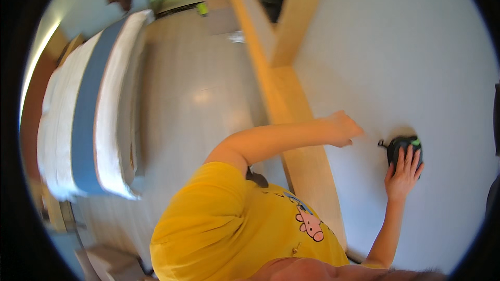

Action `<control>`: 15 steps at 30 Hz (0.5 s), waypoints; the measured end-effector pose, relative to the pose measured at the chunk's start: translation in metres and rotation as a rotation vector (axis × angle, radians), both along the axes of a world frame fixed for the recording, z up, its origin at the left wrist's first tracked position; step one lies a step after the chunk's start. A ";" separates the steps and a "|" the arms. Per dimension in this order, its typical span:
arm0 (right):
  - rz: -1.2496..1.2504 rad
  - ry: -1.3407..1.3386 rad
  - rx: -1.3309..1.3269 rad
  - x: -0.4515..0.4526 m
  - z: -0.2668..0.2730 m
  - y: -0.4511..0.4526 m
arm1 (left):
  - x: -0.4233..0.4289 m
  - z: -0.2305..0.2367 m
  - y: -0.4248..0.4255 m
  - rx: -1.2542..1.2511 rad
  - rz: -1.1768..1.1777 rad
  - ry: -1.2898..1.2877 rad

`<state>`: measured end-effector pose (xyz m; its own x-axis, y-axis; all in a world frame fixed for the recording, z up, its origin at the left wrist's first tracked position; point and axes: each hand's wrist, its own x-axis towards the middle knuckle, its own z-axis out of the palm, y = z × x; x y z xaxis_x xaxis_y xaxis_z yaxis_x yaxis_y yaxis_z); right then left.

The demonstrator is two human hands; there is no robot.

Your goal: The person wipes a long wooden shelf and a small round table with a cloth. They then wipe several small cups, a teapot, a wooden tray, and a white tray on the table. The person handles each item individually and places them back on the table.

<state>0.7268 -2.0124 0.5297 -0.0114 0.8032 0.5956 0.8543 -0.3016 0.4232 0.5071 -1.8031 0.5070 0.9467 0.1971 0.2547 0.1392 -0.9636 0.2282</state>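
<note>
My right hand [406, 171] lies with spread fingers over a black and green case that looks like a tape measure [392, 154]. A small dark tab juts from the case's left side. The case rests against a pale grey surface [390, 66]; I cannot tell whether this is a wall or a tabletop. My left hand [343, 128] is a short way to the left of the tab, its fingers curled and blurred. Whether anything thin is pinched in it cannot be seen. Below the left forearm runs a light wooden border [308, 168] along the grey surface.
A bed mattress [107, 113] with a blue band lies on the left, beyond the wood-look floor [187, 86]. A wooden upright [304, 19] meets the border above my left arm. A cardboard-coloured box [222, 11] stands farther off. Dark objects [497, 121] show at the right rim.
</note>
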 end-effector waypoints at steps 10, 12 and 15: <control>-0.430 -0.245 0.499 0.082 0.117 -0.127 | 0.120 0.035 -0.004 -0.093 -0.405 -0.235; -0.496 -0.284 0.587 0.089 0.137 -0.141 | 0.129 0.058 0.020 -0.054 -0.527 -0.686; -0.530 -0.266 0.724 0.105 0.161 -0.171 | 0.137 0.099 0.066 0.084 -0.452 -0.966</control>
